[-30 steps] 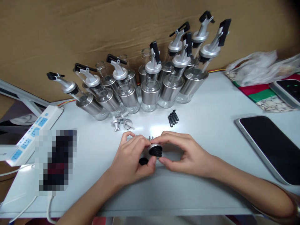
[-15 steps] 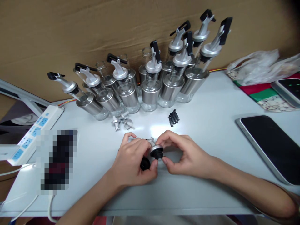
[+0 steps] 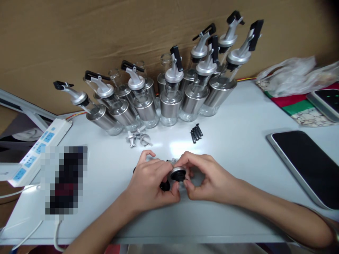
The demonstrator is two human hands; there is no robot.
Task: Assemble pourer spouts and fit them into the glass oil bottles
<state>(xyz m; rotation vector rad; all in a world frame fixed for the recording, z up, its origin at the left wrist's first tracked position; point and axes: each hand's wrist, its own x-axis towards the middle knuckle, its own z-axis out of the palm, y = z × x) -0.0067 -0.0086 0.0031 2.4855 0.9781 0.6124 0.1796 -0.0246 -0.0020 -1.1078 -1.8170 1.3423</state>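
Note:
Near the table's front middle, my left hand [image 3: 150, 180] and my right hand [image 3: 209, 178] pinch a silver pourer top [image 3: 178, 173] between them. Its black ribbed stopper faces toward me, and its spout is partly hidden behind the fingers. A round black part [image 3: 165, 185] shows under my left hand's fingers. Beyond the hands lie several loose silver pourer pieces [image 3: 145, 140] and a small row of black levers [image 3: 196, 133]. Glass bottles with steel sleeves [image 3: 171, 106] stand behind, many topped with silver and black pourers.
A white power strip [image 3: 39, 150] and a pixelated dark object [image 3: 66, 180] with a white cable are on the left. To the right lie a large phone-like device [image 3: 307, 165], a plastic bag [image 3: 291, 77] and a smaller device [image 3: 327, 100]. Cardboard [image 3: 106, 31] backs the table.
The pourer top has moved slightly toward me and tilted, so its stopper points more at the camera. My fingers have shifted with it, closer together.

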